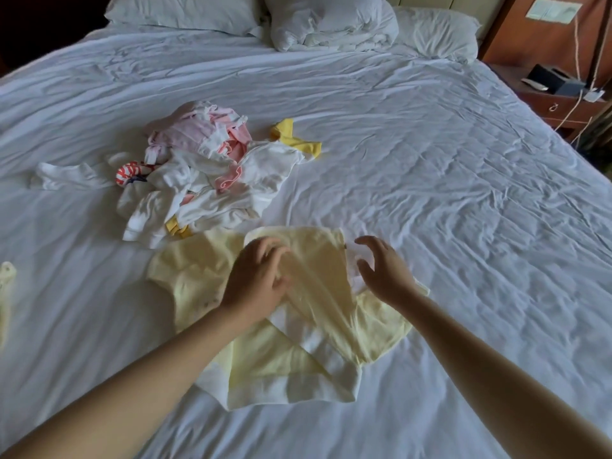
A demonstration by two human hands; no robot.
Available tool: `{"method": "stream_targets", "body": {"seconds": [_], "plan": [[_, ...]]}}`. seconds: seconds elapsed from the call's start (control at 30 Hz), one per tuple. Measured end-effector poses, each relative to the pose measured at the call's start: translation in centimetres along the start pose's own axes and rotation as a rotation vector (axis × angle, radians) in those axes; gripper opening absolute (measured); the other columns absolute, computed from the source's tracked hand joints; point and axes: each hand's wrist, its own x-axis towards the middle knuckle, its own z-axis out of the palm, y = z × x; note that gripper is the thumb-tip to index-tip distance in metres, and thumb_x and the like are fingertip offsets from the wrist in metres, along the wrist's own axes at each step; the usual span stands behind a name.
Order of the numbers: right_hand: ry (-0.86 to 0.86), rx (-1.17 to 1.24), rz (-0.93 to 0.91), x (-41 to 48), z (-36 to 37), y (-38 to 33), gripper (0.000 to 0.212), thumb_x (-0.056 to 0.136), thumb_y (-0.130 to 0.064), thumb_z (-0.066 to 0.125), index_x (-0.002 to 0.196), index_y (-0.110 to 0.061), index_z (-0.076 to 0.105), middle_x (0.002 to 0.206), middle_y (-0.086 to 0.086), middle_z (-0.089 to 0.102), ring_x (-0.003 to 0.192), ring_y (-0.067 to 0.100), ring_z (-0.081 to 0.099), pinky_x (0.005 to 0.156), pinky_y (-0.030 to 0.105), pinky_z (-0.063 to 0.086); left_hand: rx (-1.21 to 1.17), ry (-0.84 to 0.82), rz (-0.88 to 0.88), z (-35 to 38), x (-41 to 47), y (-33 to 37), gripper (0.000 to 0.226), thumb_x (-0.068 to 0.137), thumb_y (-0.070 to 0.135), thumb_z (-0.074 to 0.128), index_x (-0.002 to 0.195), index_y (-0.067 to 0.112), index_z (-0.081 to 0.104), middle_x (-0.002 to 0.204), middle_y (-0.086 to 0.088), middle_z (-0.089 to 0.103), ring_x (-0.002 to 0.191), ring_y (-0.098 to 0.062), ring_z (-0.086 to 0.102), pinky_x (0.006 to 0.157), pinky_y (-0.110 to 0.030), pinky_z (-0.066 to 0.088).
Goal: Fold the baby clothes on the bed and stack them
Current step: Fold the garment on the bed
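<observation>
left grip pinches yellow garment (blurred) | right grip spread, hovering | unfolded pile beyond

- The bed I'm standing at fills nearly the whole view, its white sheet wrinkled all over.
- Three white pillows at the head: left pillow, a scrunched-up middle pillow, and right pillow.
- A pale headboard peeks out behind them.
- A reddish wooden nightstand sits off my right, with a dark box on top.
- The wood wall panel above it has a white switch plate, with thin cables hanging down.
- The top left corner is just dark.
</observation>
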Motion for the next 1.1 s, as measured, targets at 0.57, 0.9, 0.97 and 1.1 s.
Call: {"method": "stream_targets", "body": {"seconds": [0.57, 0.9, 0.97, 1.1], "plan": [[-0.365, -0.219, -0.132, -11.5, -3.0, 2.2, 0.072, 0.076, -0.033, 0.066, 0.144, -0.038, 0.041, 0.154, -0.019, 0.031, 0.142, 0.003, 0.025, 0.106, 0.029, 0.039, 0.038, -0.484, 0.107, -0.4, -5.8, 14.5, 0.014, 0.082, 0.033, 0.057, 0.086, 0.026, 0.046, 0.101, 0.002, 0.06, 0.1, -0.021, 0.054, 0.077, -0.029, 0.037], [0.033, -0.35, 0.036, -10.9, -3.0, 1.9, 0.031, 0.084, -0.018, 0.055, 0.107, -0.035, 0.066, 0.111, -0.008, 0.066, 0.105, 0.019, 0.062, 0.074, 0.027, 0.041, -0.16, -0.445, 0.005, -3.1, -5.8, 12.4, 0.021, 0.07, 0.04, 0.051, 0.072, 0.023, 0.039, 0.068, 0.007, 0.049, 0.065, -0.014, 0.045, 0.06, -0.031, 0.037], [0.051, -0.268, 0.046, -10.9, -3.3, 2.1, 0.029, 0.081, -0.011, 0.054, 0.098, -0.031, 0.067, 0.101, -0.006, 0.068, 0.094, 0.023, 0.064, 0.066, 0.026, 0.037, -0.138, -0.43, 0.058, -2.9, -5.9, 12.2, 0.019, 0.07, 0.039, 0.052, 0.073, 0.025, 0.04, 0.073, 0.009, 0.049, 0.071, -0.013, 0.047, 0.062, -0.03, 0.04], [0.195, -0.294, -0.087, -11.4, -5.2, 2.5, 0.023, 0.074, -0.002, 0.06, 0.085, -0.02, 0.069, 0.084, -0.003, 0.071, 0.077, 0.027, 0.066, 0.058, 0.024, 0.033, -0.092, -0.475, 0.142, -2.5, -5.7, 12.7, 0.018, 0.074, 0.035, 0.057, 0.076, 0.025, 0.042, 0.079, 0.01, 0.051, 0.077, -0.013, 0.049, 0.06, -0.028, 0.038]]}}
